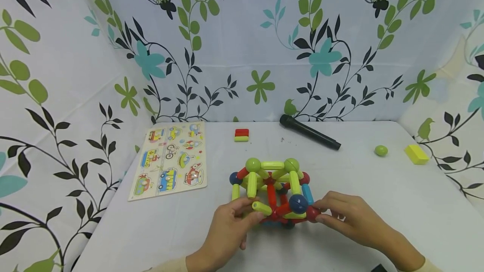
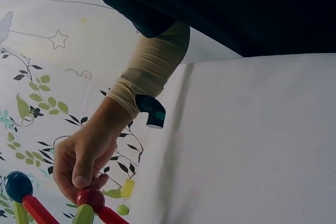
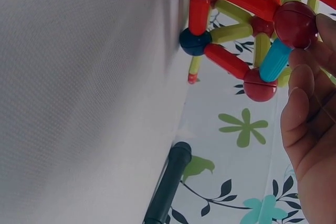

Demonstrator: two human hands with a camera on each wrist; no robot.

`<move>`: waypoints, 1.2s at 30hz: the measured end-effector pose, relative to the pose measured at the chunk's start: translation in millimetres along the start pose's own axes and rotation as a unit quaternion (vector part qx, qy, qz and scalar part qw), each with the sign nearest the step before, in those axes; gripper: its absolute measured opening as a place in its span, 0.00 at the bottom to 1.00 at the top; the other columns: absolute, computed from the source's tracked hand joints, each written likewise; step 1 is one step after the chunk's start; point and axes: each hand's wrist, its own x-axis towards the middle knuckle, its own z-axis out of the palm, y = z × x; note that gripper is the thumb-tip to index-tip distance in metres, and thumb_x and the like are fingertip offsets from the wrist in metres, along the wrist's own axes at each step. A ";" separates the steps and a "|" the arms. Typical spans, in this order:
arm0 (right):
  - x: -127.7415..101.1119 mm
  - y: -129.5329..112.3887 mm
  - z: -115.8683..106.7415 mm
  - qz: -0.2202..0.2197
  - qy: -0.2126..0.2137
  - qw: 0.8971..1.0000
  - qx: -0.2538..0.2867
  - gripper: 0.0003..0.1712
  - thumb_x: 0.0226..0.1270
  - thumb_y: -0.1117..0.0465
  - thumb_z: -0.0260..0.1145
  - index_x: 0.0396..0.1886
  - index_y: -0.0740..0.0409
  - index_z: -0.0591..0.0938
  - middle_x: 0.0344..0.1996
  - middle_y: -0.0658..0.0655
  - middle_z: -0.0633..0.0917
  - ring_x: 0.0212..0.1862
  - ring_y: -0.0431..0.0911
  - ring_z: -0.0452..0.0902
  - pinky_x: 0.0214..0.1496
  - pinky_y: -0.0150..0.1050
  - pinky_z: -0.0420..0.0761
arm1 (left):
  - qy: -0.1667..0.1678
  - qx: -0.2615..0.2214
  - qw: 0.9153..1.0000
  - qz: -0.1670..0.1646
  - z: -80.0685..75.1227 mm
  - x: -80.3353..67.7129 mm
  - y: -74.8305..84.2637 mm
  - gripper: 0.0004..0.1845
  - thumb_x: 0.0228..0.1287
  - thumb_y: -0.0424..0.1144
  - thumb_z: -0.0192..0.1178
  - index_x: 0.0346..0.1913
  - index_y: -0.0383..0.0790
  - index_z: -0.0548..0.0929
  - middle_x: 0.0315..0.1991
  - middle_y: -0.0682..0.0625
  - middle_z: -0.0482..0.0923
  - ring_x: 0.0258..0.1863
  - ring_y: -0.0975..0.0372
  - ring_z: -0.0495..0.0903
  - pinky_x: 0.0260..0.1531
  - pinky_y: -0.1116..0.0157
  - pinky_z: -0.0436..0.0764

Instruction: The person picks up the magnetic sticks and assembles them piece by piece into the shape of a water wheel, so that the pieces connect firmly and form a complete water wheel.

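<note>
Two hands flank the rod-and-ball frame (image 1: pixel 272 192) at the table's (image 1: pixel 378 205) near middle in the head view; left hand (image 1: pixel 227 234) pinches a green rod (image 1: pixel 261 208), right hand (image 1: pixel 349 217) a red ball (image 1: pixel 312 213). Left wrist view confirms that ball pinch; right wrist view shows light plastic whose joints probably part easily, so holding at the balls seems safest.

Rod-and-ball toy structure (image 1: pixel 272 190): smooth, glossy plastic in red, green and blue (highlights show on the balls in the right wrist view). Bench (image 1: pixel 378 205): matt white cloth cover with a fine woven texture. Puzzle board (image 1: pixel 170 160): flat, wood-like, with a printed matt face. Black cylinder (image 1: pixel 309 132): matt finish. Backdrop (image 1: pixel 242 45): matt printed fabric. Sleeve (image 2: pixel 149 69): ribbed beige knit.
</note>
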 end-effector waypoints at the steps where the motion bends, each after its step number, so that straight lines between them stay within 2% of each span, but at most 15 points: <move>1: 0.1 0.1 0.1 0.000 -0.001 1.000 0.000 0.17 0.59 0.61 0.78 0.47 0.42 0.87 0.35 0.35 0.84 0.33 0.29 0.76 0.30 0.26 0.79 | 0.001 -0.003 1.000 0.000 -0.3 -0.3 -0.4 0.21 0.66 0.44 0.69 0.59 0.41 0.84 0.47 0.48 0.88 0.09 0.64 0.68 0.11 0.72 0.68; 8: 1.0 0.5 -1.4 -0.004 -0.007 1.000 0.009 0.17 0.60 0.62 0.77 0.48 0.43 0.87 0.35 0.36 0.84 0.33 0.30 0.76 0.31 0.26 0.79 | 0.001 -0.026 1.000 -0.009 -2.1 -1.8 -3.3 0.22 0.67 0.43 0.68 0.61 0.40 0.83 0.48 0.47 0.88 0.11 0.65 0.68 0.12 0.73 0.71; 13: 1.4 10.6 -14.9 0.000 0.007 1.000 0.004 0.20 0.58 0.66 0.77 0.49 0.45 0.86 0.36 0.37 0.84 0.31 0.29 0.73 0.29 0.25 0.76 | -0.002 -0.030 1.000 -0.006 -3.1 -3.2 -3.8 0.22 0.67 0.43 0.68 0.61 0.39 0.82 0.50 0.46 0.88 0.11 0.66 0.68 0.13 0.74 0.71; 15: 2.6 21.3 -26.4 0.003 0.033 0.999 -0.027 0.21 0.55 0.68 0.78 0.48 0.47 0.86 0.35 0.38 0.84 0.30 0.29 0.71 0.28 0.24 0.74 | -0.003 -0.034 0.999 -0.006 -3.6 -3.6 -3.6 0.22 0.68 0.43 0.68 0.61 0.39 0.82 0.50 0.46 0.87 0.11 0.66 0.68 0.13 0.74 0.71; 17: 4.8 35.8 -41.2 0.025 0.059 0.994 -0.086 0.21 0.54 0.68 0.78 0.48 0.49 0.87 0.36 0.41 0.84 0.29 0.32 0.70 0.28 0.24 0.72 | -0.004 -0.037 0.999 -0.005 -4.1 -3.8 -3.5 0.22 0.68 0.43 0.68 0.62 0.39 0.81 0.51 0.46 0.87 0.11 0.66 0.68 0.13 0.74 0.71; 20: 8.3 65.7 -68.1 0.111 0.062 0.975 -0.183 0.19 0.59 0.62 0.77 0.51 0.55 0.85 0.42 0.52 0.85 0.33 0.41 0.76 0.29 0.32 0.77 | -0.006 -0.041 0.999 -0.005 -5.0 -4.2 -3.4 0.23 0.68 0.43 0.67 0.62 0.39 0.81 0.51 0.46 0.87 0.12 0.66 0.68 0.13 0.74 0.71; 23: 8.0 105.4 -92.4 0.220 0.016 0.946 -0.239 0.25 0.68 0.55 0.71 0.59 0.63 0.80 0.53 0.69 0.79 0.41 0.60 0.81 0.35 0.52 0.83 | -0.004 -0.037 0.999 -0.012 -5.8 -4.6 -3.3 0.23 0.68 0.44 0.68 0.62 0.39 0.81 0.51 0.46 0.87 0.12 0.66 0.68 0.13 0.73 0.71; 26: 2.1 147.8 -107.4 0.299 -0.035 0.922 -0.244 0.32 0.72 0.54 0.66 0.67 0.70 0.72 0.60 0.79 0.70 0.53 0.76 0.74 0.46 0.70 0.77 | 0.006 -0.022 0.999 -0.023 -7.0 -6.1 -1.9 0.24 0.67 0.44 0.69 0.62 0.40 0.81 0.51 0.47 0.87 0.12 0.65 0.69 0.13 0.72 0.72; 29: -4.9 182.9 -111.6 0.343 -0.084 0.905 -0.238 0.37 0.72 0.54 0.63 0.72 0.70 0.64 0.64 0.84 0.62 0.61 0.83 0.61 0.53 0.78 0.69 | 0.023 0.008 0.999 -0.024 -10.2 -10.6 0.7 0.23 0.66 0.43 0.69 0.62 0.44 0.82 0.48 0.48 0.85 0.12 0.65 0.70 0.13 0.70 0.73; 30: -7.3 191.9 -111.3 0.353 -0.100 0.900 -0.234 0.38 0.72 0.55 0.63 0.74 0.70 0.62 0.65 0.85 0.59 0.61 0.85 0.58 0.54 0.79 0.67 | 0.029 0.019 0.999 -0.020 -12.0 -12.6 1.2 0.23 0.65 0.43 0.69 0.62 0.45 0.82 0.43 0.48 0.85 0.11 0.64 0.70 0.12 0.70 0.73; 32: -11.5 206.2 -109.4 0.362 -0.127 0.894 -0.231 0.39 0.73 0.55 0.61 0.75 0.69 0.59 0.66 0.86 0.56 0.61 0.88 0.57 0.54 0.81 0.66 | 0.039 0.051 0.998 0.008 -16.5 -16.8 1.2 0.22 0.66 0.42 0.69 0.62 0.49 0.82 0.43 0.49 0.83 0.12 0.66 0.70 0.13 0.70 0.72; 33: -13.4 211.1 -108.1 0.364 -0.139 0.892 -0.230 0.39 0.73 0.56 0.60 0.76 0.68 0.58 0.66 0.87 0.56 0.60 0.88 0.57 0.54 0.81 0.65 | 0.049 0.076 0.995 0.033 -19.1 -18.8 0.4 0.21 0.65 0.41 0.70 0.60 0.51 0.83 0.42 0.51 0.83 0.13 0.67 0.70 0.13 0.71 0.72; 34: -15.2 215.0 -107.0 0.364 -0.147 0.891 -0.229 0.38 0.73 0.57 0.60 0.76 0.68 0.58 0.66 0.87 0.56 0.60 0.88 0.58 0.54 0.80 0.66 | 0.057 0.105 0.990 0.076 -22.0 -20.0 -1.6 0.20 0.64 0.40 0.71 0.58 0.52 0.84 0.40 0.51 0.83 0.14 0.68 0.70 0.14 0.71 0.72; 35: -16.9 217.9 -105.9 0.362 -0.152 0.891 -0.229 0.37 0.73 0.59 0.59 0.75 0.69 0.59 0.65 0.87 0.58 0.60 0.87 0.60 0.55 0.79 0.67 | 0.064 0.140 0.980 0.127 -25.2 -20.2 -4.1 0.19 0.63 0.38 0.72 0.57 0.51 0.85 0.40 0.53 0.83 0.17 0.70 0.71 0.16 0.72 0.73; 36: -18.2 220.0 -105.2 0.359 -0.155 0.892 -0.228 0.35 0.73 0.60 0.59 0.74 0.70 0.61 0.64 0.87 0.61 0.59 0.86 0.62 0.55 0.78 0.68 | 0.075 0.183 0.963 0.184 -28.7 -19.6 -6.9 0.18 0.61 0.37 0.73 0.54 0.51 0.85 0.39 0.55 0.83 0.21 0.70 0.73 0.19 0.73 0.75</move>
